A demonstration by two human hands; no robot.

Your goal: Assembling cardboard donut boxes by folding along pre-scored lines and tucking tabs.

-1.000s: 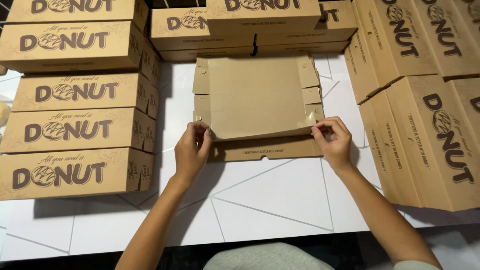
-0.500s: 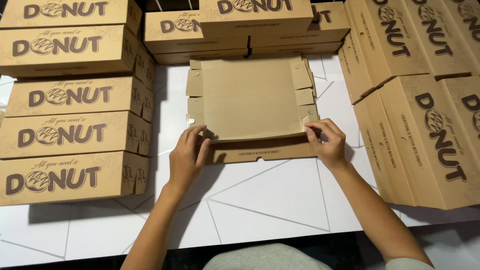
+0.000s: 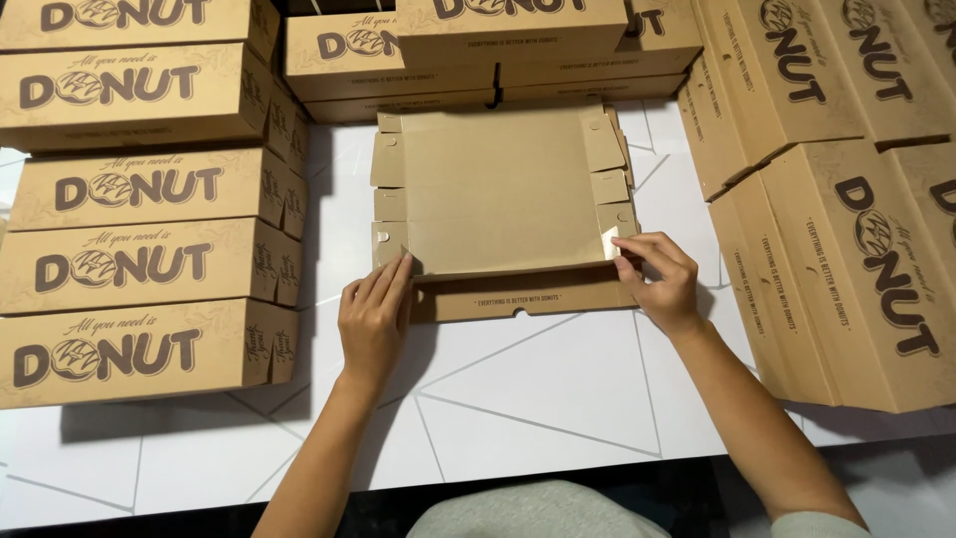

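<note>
- Cardboard box blank (image 3: 503, 189) lies flat and unfolded at the middle of our white bench (image 3: 518, 399), its plain brown inside facing up and its side flaps spread out to left and right.
- Its near front flap (image 3: 523, 296) is folded up along the crease — the printed outer face looks toward us.
- Our left hand (image 3: 373, 324) rests at the blank's near left corner, fingers straight and close together, their tips touching the corner tab (image 3: 388, 242); the grip is flat and loose, closed on nothing.
- Our right hand (image 3: 662, 279) is at the near right corner; thumb and forefinger pinch the small corner tab (image 3: 609, 242) there, so that grip is narrow and holds cardboard.
- Both forearms reach in from the bottom edge of the view, and the blank sits between them.
- To the left, a stack of finished brown boxes (image 3: 149, 269) stands just beside the blank, long printed sides toward us.
- Behind the blank, more closed boxes (image 3: 498, 50) are piled along the far edge of the bench, touching or nearly touching its far flaps.
- To the right, another group of boxes (image 3: 846, 229) leans at a tilt — near the right hand, but apart from it.
</note>
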